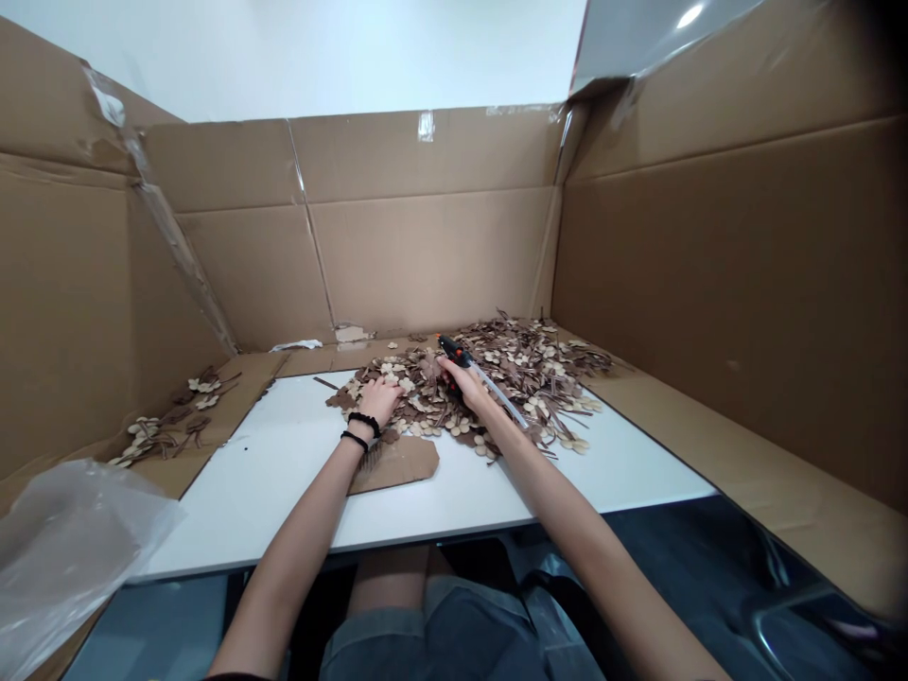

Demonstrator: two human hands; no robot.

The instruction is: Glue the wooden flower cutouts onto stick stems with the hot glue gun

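Glue gun should be light and stiff, best held by its handle, which the right hand grips over the flower pile. Whether the left hand, at this pile, grips anything, I cannot tell.

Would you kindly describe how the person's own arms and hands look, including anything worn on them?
Both forearms are bare, and neither the left hand nor the right hand wears a glove. Two black bands circle the left wrist, the one nearer the hand looking thicker and bumpy. No band shows on the right wrist.
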